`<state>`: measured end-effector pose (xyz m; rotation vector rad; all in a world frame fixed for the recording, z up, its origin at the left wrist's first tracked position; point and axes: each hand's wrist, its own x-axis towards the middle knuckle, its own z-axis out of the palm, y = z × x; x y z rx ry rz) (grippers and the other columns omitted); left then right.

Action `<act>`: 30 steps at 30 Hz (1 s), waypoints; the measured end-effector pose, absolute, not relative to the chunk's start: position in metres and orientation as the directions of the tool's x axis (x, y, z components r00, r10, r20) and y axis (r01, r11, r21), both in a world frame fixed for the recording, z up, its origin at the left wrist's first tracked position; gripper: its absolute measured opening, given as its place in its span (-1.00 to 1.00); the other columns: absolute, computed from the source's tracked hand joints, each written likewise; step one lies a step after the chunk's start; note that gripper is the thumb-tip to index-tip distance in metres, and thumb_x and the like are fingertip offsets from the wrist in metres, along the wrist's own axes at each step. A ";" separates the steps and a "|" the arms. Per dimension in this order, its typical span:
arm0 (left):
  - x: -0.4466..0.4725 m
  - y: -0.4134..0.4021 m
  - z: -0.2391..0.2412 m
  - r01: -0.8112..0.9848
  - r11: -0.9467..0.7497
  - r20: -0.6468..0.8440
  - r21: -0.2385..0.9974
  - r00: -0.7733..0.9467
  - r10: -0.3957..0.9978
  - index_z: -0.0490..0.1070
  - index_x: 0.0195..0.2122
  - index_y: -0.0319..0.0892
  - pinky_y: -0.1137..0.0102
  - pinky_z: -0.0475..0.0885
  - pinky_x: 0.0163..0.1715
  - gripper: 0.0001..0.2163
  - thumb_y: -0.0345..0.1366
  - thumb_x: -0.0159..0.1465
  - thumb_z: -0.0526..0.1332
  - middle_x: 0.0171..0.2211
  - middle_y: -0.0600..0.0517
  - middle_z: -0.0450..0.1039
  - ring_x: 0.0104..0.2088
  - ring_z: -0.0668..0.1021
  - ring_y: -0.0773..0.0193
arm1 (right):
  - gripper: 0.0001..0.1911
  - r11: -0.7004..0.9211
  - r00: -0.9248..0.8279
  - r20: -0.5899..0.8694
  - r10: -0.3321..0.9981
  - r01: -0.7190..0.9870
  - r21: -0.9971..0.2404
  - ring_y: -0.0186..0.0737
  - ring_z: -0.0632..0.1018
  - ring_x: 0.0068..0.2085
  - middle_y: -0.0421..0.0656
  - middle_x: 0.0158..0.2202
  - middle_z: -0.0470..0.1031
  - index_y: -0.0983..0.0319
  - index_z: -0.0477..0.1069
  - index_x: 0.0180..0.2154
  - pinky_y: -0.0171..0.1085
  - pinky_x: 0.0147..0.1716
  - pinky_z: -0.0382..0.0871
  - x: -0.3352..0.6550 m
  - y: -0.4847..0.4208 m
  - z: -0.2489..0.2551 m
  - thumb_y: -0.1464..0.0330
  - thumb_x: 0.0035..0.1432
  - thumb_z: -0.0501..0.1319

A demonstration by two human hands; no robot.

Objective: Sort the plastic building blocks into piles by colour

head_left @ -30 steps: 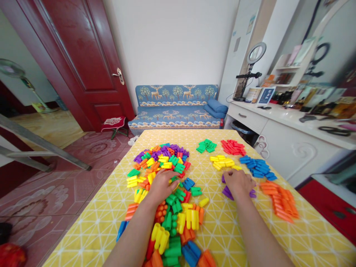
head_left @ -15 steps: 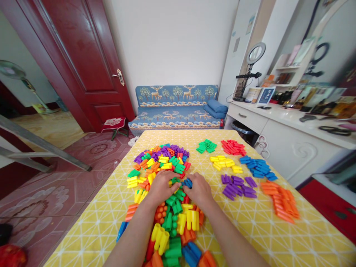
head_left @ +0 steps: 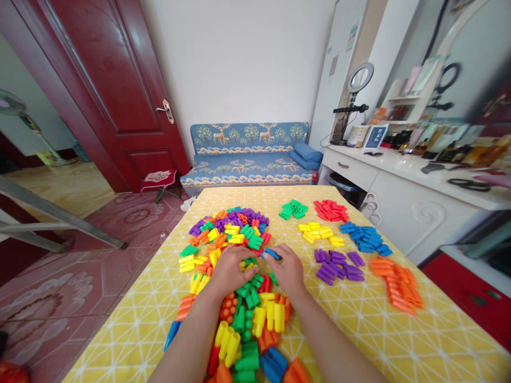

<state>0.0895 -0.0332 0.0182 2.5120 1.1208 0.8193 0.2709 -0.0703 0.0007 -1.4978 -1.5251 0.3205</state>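
Observation:
A mixed pile of plastic tube-shaped building pieces [head_left: 247,295] in several colours stretches along the left and near middle of the table. My right hand [head_left: 288,271] pinches a blue building piece [head_left: 271,254] at the pile's right edge. Over the middle of the pile, my left hand [head_left: 229,270] rests with thumb and fingers apart. Green and yellow pieces [head_left: 248,262] show in the gap between them; the undersides of its fingers are hidden. Sorted by colour at the right lie green [head_left: 293,209], red [head_left: 330,210], yellow [head_left: 319,233], blue [head_left: 365,238], purple [head_left: 338,266] and orange [head_left: 399,284] groups.
A yellow patterned cloth covers the table [head_left: 131,319]. Behind it stands a blue sofa [head_left: 247,159]. To the right is a white dressing table [head_left: 423,186] with bottles and a ring light [head_left: 360,77]. A red stool [head_left: 160,178] and metal ladder legs [head_left: 80,221] are at left.
The blue piece has turned in my right hand and now lies more lengthwise between the fingers. My left hand has barely moved. The whole view has shifted slightly.

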 end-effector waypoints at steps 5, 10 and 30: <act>0.089 -0.034 0.020 0.604 -0.649 0.368 0.464 0.535 0.761 0.54 -0.17 -0.02 0.21 0.32 0.06 -0.77 -0.20 0.13 0.30 -0.15 0.03 0.57 -0.10 0.55 0.14 | -0.63 0.220 0.482 0.426 0.766 0.425 -0.878 -0.16 0.51 -0.21 -0.07 -0.20 0.53 0.24 0.48 -0.13 -0.19 -0.19 0.37 0.318 -0.053 -0.001 0.12 0.14 0.17; 0.089 -0.031 0.018 0.598 -0.654 0.369 0.463 0.541 0.756 0.54 -0.17 -0.03 0.22 0.31 0.06 -0.77 -0.20 0.13 0.30 -0.16 0.03 0.58 -0.12 0.55 0.16 | -0.55 0.184 0.636 0.470 0.613 0.463 -0.867 -0.17 0.52 -0.30 -0.06 -0.30 0.53 0.29 0.41 -0.14 -0.19 -0.26 0.40 0.420 -0.035 0.004 0.12 0.01 0.25; 0.088 -0.031 0.017 0.581 -0.659 0.387 0.478 0.535 0.751 0.55 -0.17 -0.02 0.20 0.32 0.06 -0.76 -0.20 0.12 0.31 -0.16 0.01 0.58 -0.12 0.56 0.14 | -0.63 -0.440 0.567 0.419 0.709 0.820 -0.366 -0.01 0.49 -0.20 0.04 -0.12 0.50 0.20 0.53 -0.08 -0.14 -0.31 0.30 0.558 -0.071 0.010 0.20 0.15 0.13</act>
